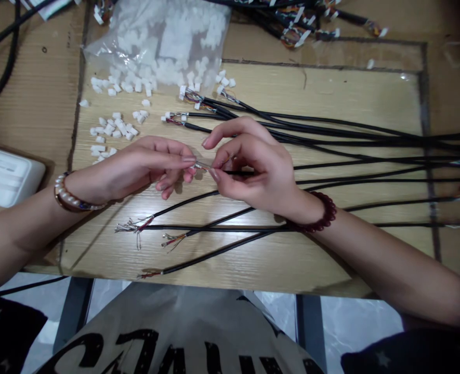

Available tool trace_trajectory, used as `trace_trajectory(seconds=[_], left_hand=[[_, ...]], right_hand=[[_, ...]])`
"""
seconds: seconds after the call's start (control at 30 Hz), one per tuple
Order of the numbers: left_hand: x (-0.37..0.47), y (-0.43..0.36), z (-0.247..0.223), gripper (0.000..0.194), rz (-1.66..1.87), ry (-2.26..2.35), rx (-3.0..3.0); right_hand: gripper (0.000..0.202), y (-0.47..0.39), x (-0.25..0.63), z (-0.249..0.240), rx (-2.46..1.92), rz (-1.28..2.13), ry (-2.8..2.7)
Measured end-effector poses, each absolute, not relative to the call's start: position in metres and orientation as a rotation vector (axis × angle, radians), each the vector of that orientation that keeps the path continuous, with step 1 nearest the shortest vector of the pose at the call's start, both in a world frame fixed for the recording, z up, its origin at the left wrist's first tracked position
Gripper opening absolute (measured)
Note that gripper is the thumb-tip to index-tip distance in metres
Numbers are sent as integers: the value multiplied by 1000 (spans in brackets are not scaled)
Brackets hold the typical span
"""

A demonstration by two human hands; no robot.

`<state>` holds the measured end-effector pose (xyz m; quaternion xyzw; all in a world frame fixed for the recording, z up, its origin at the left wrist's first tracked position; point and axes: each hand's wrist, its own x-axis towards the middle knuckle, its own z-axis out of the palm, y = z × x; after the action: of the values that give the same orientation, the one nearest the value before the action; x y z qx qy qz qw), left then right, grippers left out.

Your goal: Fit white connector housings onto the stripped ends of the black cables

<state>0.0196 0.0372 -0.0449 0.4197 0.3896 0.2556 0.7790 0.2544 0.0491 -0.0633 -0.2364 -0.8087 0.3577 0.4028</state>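
My left hand point(157, 163) is closed in a pinch, thumb against fingers. At its fingertips shows the end of a small whitish piece point(197, 165), seemingly a white connector, mostly covered by the thumb. Close by on the right, my right hand point(253, 161) pinches thin coloured wires point(204, 167) between thumb and finger, its forefinger raised and curved. Those wires belong to a black cable point(235, 172) that runs rightward beneath the right hand. Below the hands lie several black cables point(210, 228) with stripped, fanned-out wire ends point(132, 226).
Loose white connectors point(115, 126) are scattered at the left, below a clear bag point(163, 41) full of them. Cables with connectors fitted point(175, 118) lie beyond my hands. A bundle of cables point(296, 23) rests at the back; a white box-shaped device point(9, 174) stands at far left.
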Motion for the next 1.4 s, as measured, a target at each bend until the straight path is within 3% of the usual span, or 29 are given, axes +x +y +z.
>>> trace_trajectory(seconds=[0.47, 0.7, 1.13, 1.4], left_hand=[[25, 35, -45, 23, 657, 870, 941], [25, 33, -42, 49, 579, 878, 995], [25, 34, -43, 20, 594, 872, 934], [24, 33, -46, 14, 626, 843, 956]], right_hand=[[12, 53, 253, -69, -678, 834, -1909], [12, 51, 253, -67, -656, 850, -1964], [10, 50, 254, -64, -650, 858, -1979], [12, 51, 255, -65, -587, 845, -2041]])
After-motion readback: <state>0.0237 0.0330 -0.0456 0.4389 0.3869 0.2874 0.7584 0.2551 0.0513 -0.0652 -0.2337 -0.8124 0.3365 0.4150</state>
